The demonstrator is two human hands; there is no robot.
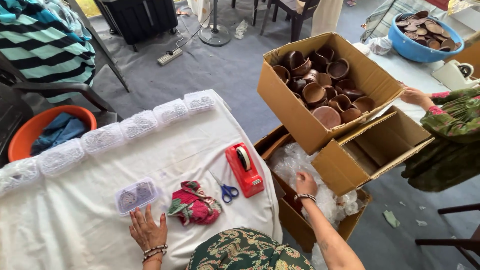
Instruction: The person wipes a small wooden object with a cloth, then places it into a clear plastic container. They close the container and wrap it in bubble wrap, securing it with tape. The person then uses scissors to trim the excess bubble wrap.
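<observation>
- Low in the frame's centre-left, my left grip [148, 230] lies flat and spread on the counter [75, 225], holding nothing, just below a small clear lidded box [135, 195].
- Right of centre, my right grip [306, 184] rests with fingers spread on crumpled clear plastic [292, 162] inside an open carton [300, 225] on the floor.

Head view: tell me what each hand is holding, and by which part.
Nothing is held. The left hand lies flat on the white cloth beside the small clear container. The right hand rests on clear plastic wrap inside the floor box.

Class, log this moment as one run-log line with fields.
left hand: flat on white tablecloth, beside clear lidded box | right hand: in plastic wrap inside floor carton
</observation>
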